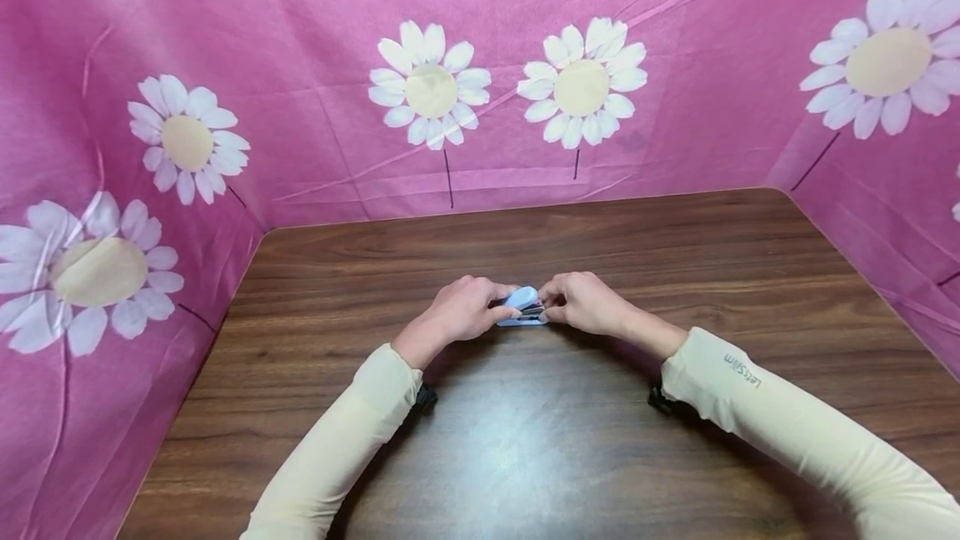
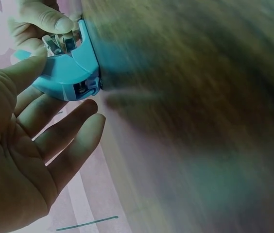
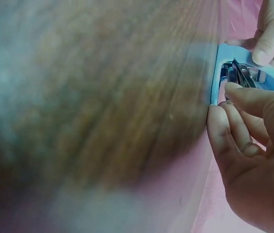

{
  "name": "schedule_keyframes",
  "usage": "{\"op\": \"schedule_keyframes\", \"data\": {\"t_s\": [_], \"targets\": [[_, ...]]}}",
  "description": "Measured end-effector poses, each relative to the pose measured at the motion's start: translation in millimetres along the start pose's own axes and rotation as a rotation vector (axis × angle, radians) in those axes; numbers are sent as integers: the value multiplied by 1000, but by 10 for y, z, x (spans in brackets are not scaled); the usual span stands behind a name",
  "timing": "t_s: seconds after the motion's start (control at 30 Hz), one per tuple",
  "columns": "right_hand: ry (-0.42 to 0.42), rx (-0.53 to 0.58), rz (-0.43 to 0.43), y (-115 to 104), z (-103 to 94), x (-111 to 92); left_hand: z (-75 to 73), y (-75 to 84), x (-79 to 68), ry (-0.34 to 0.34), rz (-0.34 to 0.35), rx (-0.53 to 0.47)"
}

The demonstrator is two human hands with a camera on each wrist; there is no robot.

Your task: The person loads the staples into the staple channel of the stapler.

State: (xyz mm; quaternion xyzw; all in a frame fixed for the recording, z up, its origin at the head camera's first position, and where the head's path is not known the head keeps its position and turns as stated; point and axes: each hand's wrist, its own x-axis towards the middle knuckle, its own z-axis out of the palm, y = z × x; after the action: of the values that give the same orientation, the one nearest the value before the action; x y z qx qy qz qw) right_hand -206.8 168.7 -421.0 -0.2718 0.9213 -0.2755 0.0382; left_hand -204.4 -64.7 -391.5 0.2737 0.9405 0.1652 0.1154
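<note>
A small light-blue stapler (image 1: 521,298) stands on the wooden table between my two hands, its top raised from its base and the metal inside exposed. My left hand (image 1: 467,308) holds its left end, thumb on the near side; in the left wrist view the other fingers (image 2: 74,150) of that hand spread loosely below. From the right, my right hand (image 1: 588,303) pinches the stapler's other end. The right wrist view shows that thumb against the dark metal part (image 3: 239,73) inside the blue frame. Fingertips partly hide what the right hand grips there.
The brown wood-grain table (image 1: 510,440) extends all around the hands. A pink cloth (image 1: 315,90) printed with white daisies hangs along its back and both sides. Both forearms wear cream sleeves (image 1: 802,432), with a dark band (image 1: 426,398) at the left wrist.
</note>
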Motion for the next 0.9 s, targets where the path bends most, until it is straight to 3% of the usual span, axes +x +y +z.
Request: {"op": "schedule_keyframes", "data": {"t_s": [0.43, 0.9], "targets": [[-16, 45, 60, 20, 20, -4, 18, 8, 14, -6, -4, 10], [-24, 16, 30, 35, 21, -4, 34, 53, 64, -15, 11, 51]]}}
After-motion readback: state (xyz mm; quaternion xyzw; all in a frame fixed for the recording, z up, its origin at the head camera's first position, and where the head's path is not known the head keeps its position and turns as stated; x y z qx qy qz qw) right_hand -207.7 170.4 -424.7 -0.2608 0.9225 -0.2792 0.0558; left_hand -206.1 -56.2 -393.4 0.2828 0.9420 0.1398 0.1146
